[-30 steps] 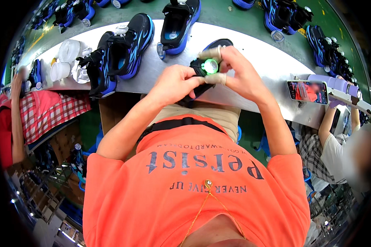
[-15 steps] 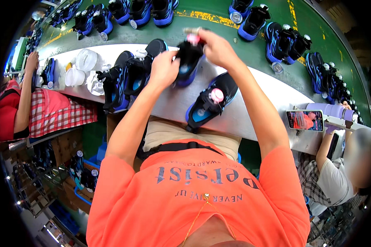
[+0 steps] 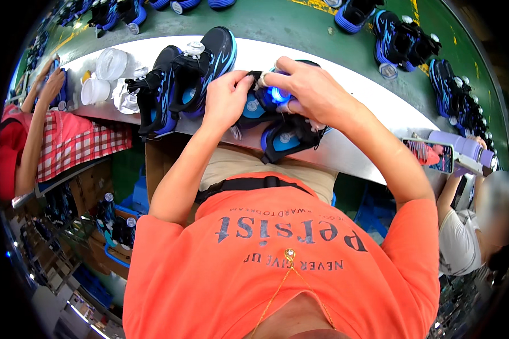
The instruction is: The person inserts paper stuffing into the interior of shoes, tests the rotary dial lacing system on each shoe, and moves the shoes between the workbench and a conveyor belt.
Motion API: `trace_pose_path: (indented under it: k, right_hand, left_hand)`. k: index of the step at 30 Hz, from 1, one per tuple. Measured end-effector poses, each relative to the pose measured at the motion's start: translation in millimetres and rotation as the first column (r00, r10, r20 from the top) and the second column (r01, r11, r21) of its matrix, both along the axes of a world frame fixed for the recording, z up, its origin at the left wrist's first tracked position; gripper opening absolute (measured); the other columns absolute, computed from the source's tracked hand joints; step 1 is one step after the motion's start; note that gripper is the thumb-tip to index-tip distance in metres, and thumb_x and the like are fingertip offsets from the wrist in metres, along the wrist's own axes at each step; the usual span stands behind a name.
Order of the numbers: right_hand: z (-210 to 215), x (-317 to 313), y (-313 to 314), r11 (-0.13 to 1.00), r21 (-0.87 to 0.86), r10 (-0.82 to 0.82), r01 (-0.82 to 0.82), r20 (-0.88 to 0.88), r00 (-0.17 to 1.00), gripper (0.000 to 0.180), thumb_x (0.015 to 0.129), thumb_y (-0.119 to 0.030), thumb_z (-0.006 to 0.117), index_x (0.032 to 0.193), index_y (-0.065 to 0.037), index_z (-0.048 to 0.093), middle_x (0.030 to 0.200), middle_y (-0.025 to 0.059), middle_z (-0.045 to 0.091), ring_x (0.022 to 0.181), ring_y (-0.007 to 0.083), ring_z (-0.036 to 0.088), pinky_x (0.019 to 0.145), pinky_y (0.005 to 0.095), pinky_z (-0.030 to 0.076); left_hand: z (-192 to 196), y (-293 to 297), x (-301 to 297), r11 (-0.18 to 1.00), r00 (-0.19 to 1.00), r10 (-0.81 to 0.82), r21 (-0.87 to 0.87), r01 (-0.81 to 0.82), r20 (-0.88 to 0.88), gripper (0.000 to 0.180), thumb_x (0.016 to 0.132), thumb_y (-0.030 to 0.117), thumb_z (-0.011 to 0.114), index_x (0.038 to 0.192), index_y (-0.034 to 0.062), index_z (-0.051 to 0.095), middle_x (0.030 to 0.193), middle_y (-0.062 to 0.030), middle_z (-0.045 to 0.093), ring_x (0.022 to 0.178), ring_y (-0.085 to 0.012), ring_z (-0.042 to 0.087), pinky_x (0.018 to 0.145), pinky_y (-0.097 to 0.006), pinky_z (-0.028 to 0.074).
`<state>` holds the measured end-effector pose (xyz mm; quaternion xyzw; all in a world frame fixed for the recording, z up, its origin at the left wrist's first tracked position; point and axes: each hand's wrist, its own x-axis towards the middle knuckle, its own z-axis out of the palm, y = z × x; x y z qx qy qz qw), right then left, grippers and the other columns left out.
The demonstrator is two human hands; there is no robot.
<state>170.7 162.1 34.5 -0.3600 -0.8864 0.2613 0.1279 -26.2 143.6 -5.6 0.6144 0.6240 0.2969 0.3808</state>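
A: What do the hands hold?

B: Both grip one black-and-blue shoe [image 3: 253, 107] on the white bench [image 3: 345, 85]. The left hand [image 3: 226, 99] clasps its near side; the right hand [image 3: 311, 93] pinches a blue dial [image 3: 277, 94].

A: Containers?

B: Left of the grip, past two more shoes [image 3: 178, 85], stand white cups [image 3: 104, 73]; I can't see any contents.

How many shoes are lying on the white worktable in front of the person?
4: two side by side left of the left hand, at and; one under both hands; one at the near edge. More may be hidden.
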Motion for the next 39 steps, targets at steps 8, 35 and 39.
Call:
trace_pose_path:
  k: [8,35,39]
  right_hand:
    - [-1,6,-14,0.994,-0.027,-0.106,0.104,-0.068,0.992,0.044,0.069,-0.009,0.074,0.11,-0.012,0.056,0.086,0.0128,0.059,0.079,0.0334,0.061,0.065,0.0408,0.05]
    - [10,1,-42,0.902,0.213,-0.397,0.376,0.063,0.916,0.021,0.082,-0.021,0.063,0.1,-0.01,0.064,0.082,0.0135,0.062,0.075,0.0324,0.061,0.064,0.0414,0.047]
    - [47,5,-101,0.902,0.032,-0.42,0.43,-0.163,0.893,0.023,0.079,-0.022,0.063,0.097,-0.008,0.06,0.084,0.0133,0.06,0.075,0.0319,0.061,0.066,0.0425,0.049]
  left_hand:
    - [54,-19,-3,0.911,0.956,-0.291,-0.294,0.29,0.042,0.034,0.083,0.033,0.068,0.08,-0.0008,0.066,0.062,-0.005,0.058,0.06,-0.0096,0.055,0.055,-0.027,0.043]
    - [31,-45,3,0.928,0.951,-0.302,-0.21,0.309,0.065,0.023,0.087,0.022,0.061,0.084,-0.0003,0.066,0.065,-0.0075,0.064,0.055,-0.0104,0.06,0.054,-0.027,0.046]
    - [50,-65,11,0.919,0.977,-0.154,-0.342,0.197,0.15,0.022,0.09,0.018,0.056,0.091,-0.0016,0.068,0.075,-0.0058,0.068,0.06,-0.0105,0.064,0.055,-0.025,0.047]
